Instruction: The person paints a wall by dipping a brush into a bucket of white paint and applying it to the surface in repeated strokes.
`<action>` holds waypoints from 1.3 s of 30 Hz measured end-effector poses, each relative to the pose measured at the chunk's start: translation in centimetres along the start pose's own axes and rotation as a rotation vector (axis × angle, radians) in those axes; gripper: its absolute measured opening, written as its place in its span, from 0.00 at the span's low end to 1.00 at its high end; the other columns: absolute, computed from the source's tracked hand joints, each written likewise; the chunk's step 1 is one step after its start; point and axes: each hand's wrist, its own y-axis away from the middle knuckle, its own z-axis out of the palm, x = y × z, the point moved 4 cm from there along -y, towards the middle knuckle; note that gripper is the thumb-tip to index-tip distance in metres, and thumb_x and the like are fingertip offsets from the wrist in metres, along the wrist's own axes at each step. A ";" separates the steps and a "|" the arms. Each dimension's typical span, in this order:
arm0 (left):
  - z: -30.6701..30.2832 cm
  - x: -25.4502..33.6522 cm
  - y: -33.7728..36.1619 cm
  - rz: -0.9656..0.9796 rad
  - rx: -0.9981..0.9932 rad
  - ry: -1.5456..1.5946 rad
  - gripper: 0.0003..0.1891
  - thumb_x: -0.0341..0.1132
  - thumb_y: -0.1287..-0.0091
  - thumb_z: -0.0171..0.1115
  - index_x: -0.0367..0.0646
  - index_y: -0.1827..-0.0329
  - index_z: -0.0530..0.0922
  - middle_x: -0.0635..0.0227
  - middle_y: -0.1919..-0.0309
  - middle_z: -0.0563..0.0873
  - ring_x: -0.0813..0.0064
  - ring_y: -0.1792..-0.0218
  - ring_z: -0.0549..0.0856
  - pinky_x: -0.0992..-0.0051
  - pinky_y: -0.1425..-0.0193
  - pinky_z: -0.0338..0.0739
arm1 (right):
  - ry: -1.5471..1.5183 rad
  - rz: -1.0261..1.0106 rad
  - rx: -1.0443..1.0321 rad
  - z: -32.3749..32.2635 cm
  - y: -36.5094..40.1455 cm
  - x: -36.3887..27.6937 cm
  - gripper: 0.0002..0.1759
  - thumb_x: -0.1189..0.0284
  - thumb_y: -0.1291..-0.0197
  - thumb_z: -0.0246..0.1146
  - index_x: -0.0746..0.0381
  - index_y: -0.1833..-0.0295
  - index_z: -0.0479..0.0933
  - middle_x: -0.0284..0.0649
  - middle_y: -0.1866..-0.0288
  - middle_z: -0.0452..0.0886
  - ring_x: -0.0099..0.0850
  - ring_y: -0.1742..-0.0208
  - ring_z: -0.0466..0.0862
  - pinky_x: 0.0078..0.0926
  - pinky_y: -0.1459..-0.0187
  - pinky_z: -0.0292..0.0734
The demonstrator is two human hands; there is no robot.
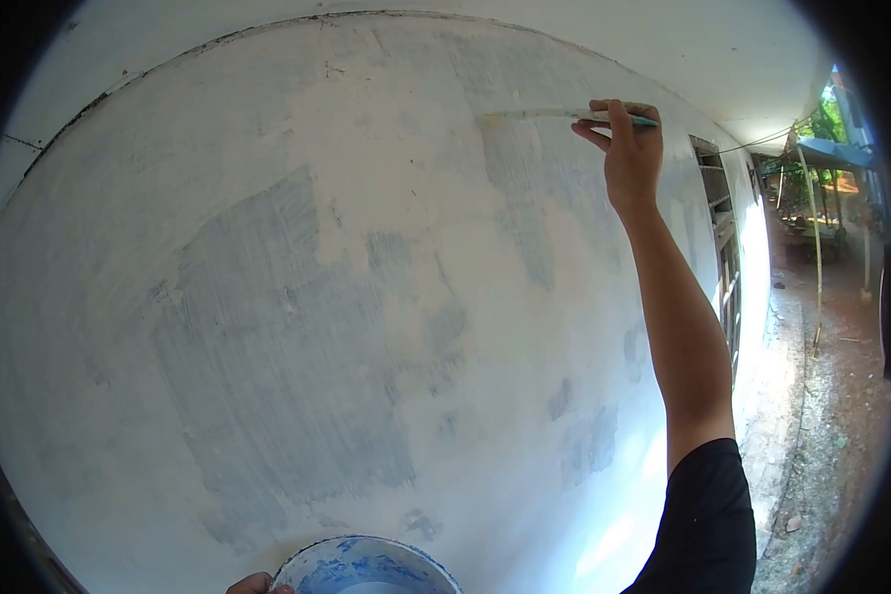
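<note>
My right hand [632, 148] is raised high against the wall, its fingers closed round the handle of a long, thin paintbrush [544, 113]. The brush lies almost level, its pale tip pointing left and seeming to touch the wall [406, 188]. Grey-blue streaked patches [277, 366] show among the whitish areas of that wall. At the bottom edge, my left hand [255, 584] grips the rim of a bucket [361, 543], mostly cut off by the frame. Blue smears coat its inside, and pale liquid shows within.
A ceiling or eave [604, 30] curves over the wall's top. To the right, a window frame with bars [723, 233] is set in the wall. Beyond it runs a dirt path [812, 445] with a thin pole [817, 247] and a blue roof [837, 153].
</note>
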 end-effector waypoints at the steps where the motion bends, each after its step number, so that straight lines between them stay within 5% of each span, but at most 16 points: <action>1: 0.6 -0.3 0.3 -0.165 0.030 0.102 0.19 0.29 0.43 0.54 0.34 0.48 0.73 0.49 0.56 0.80 0.49 0.54 0.78 0.57 0.44 0.70 | -0.018 0.002 0.015 -0.9 1.2 -1.3 0.10 0.73 0.36 0.52 0.70 0.60 0.62 0.49 0.60 0.77 0.35 0.65 0.83 0.30 0.61 0.85; 5: 3.3 -2.6 0.5 -0.152 -0.058 0.240 0.18 0.28 0.42 0.53 0.33 0.48 0.74 0.48 0.59 0.80 0.48 0.57 0.78 0.58 0.48 0.71 | -0.045 0.016 0.040 -3.3 6.7 -7.2 0.09 0.72 0.35 0.51 0.68 0.60 0.63 0.48 0.61 0.77 0.37 0.64 0.83 0.33 0.61 0.85; 10: 6.8 -5.9 -0.5 -0.206 -0.179 0.428 0.16 0.26 0.40 0.51 0.33 0.48 0.75 0.46 0.63 0.79 0.48 0.61 0.77 0.60 0.54 0.71 | -0.252 0.383 -0.156 -3.9 14.3 -12.7 0.07 0.71 0.33 0.46 0.65 0.59 0.63 0.49 0.62 0.77 0.39 0.66 0.84 0.33 0.66 0.87; 12: 8.1 -6.4 -0.4 -0.068 -0.179 0.503 0.12 0.29 0.38 0.52 0.31 0.54 0.75 0.55 0.69 0.80 0.60 0.69 0.78 0.66 0.63 0.71 | -0.330 0.583 -0.173 -3.5 17.5 -14.1 0.06 0.72 0.34 0.45 0.64 0.60 0.61 0.49 0.65 0.75 0.39 0.66 0.84 0.34 0.67 0.87; 14: 9.3 -6.2 0.1 -0.242 -0.046 0.735 0.08 0.30 0.39 0.57 0.34 0.73 0.71 0.66 0.78 0.78 0.81 0.74 0.75 0.78 0.68 0.70 | -0.358 0.745 -0.180 -3.4 20.5 -15.2 0.06 0.72 0.34 0.46 0.64 0.60 0.61 0.50 0.66 0.75 0.39 0.66 0.84 0.34 0.67 0.87; 15: 9.9 -6.0 0.1 -0.254 -0.069 0.771 0.10 0.27 0.38 0.57 0.41 0.74 0.65 0.70 0.77 0.76 0.85 0.75 0.73 0.82 0.70 0.69 | -0.383 0.834 -0.282 -3.3 22.0 -15.7 0.06 0.72 0.35 0.47 0.64 0.61 0.61 0.50 0.67 0.75 0.39 0.66 0.84 0.35 0.68 0.87; 16: 10.4 -7.4 0.2 -0.229 -0.081 0.760 0.10 0.31 0.38 0.60 0.39 0.73 0.68 0.71 0.82 0.74 0.89 0.85 0.68 0.84 0.84 0.60 | -0.417 0.927 -0.385 -3.0 23.7 -16.2 0.06 0.72 0.35 0.48 0.64 0.61 0.61 0.50 0.67 0.75 0.38 0.67 0.84 0.35 0.68 0.87; 21: 12.8 -9.0 0.5 -0.148 -0.047 0.686 0.13 0.36 0.37 0.60 0.39 0.73 0.67 0.75 0.84 0.71 0.91 0.83 0.65 0.84 0.81 0.56 | -0.343 1.194 -0.577 -1.6 30.6 -18.6 0.07 0.76 0.39 0.54 0.65 0.62 0.63 0.48 0.66 0.76 0.32 0.66 0.83 0.25 0.65 0.83; 27: 14.7 -9.9 1.8 -0.153 0.051 0.612 0.17 0.37 0.38 0.63 0.41 0.77 0.65 0.78 0.84 0.68 0.91 0.81 0.62 0.85 0.79 0.53 | -0.162 1.070 -1.149 -0.7 37.5 -19.6 0.06 0.79 0.40 0.55 0.65 0.63 0.63 0.48 0.66 0.76 0.31 0.65 0.82 0.25 0.64 0.78; 29: 14.9 -10.1 2.4 -0.164 0.042 0.592 0.17 0.37 0.38 0.63 0.41 0.77 0.65 0.79 0.84 0.68 0.91 0.81 0.62 0.85 0.78 0.53 | -0.129 1.151 -1.134 -0.6 38.9 -20.0 0.08 0.79 0.42 0.58 0.66 0.64 0.64 0.47 0.67 0.77 0.33 0.65 0.83 0.27 0.64 0.77; 31: 14.9 -10.4 2.8 -0.169 0.053 0.581 0.17 0.37 0.38 0.63 0.41 0.77 0.65 0.79 0.84 0.68 0.92 0.81 0.61 0.85 0.78 0.53 | -0.013 0.998 -1.254 -0.3 40.1 -20.3 0.12 0.75 0.43 0.61 0.68 0.61 0.64 0.45 0.69 0.78 0.34 0.74 0.84 0.24 0.79 0.76; 33: 14.7 -10.4 3.3 -0.168 0.065 0.564 0.17 0.37 0.38 0.63 0.41 0.77 0.65 0.79 0.84 0.68 0.92 0.81 0.61 0.85 0.78 0.53 | -0.005 0.997 -1.290 0.1 40.5 -20.7 0.13 0.73 0.42 0.61 0.68 0.61 0.64 0.46 0.70 0.78 0.36 0.78 0.82 0.26 0.78 0.75; 36: 14.8 -9.8 3.8 -0.168 0.076 0.583 0.17 0.37 0.38 0.63 0.41 0.77 0.64 0.79 0.85 0.67 0.91 0.81 0.61 0.85 0.78 0.53 | 0.074 1.094 -1.390 0.3 41.3 -20.9 0.12 0.76 0.43 0.61 0.66 0.62 0.63 0.45 0.67 0.79 0.37 0.68 0.85 0.26 0.71 0.80; 39: 14.7 -10.0 4.3 -0.207 0.076 0.597 0.16 0.36 0.38 0.63 0.41 0.76 0.65 0.79 0.84 0.67 0.91 0.81 0.61 0.85 0.78 0.53 | 0.086 1.077 -1.380 0.6 41.7 -21.1 0.14 0.69 0.40 0.59 0.69 0.61 0.64 0.49 0.72 0.78 0.38 0.78 0.82 0.31 0.75 0.74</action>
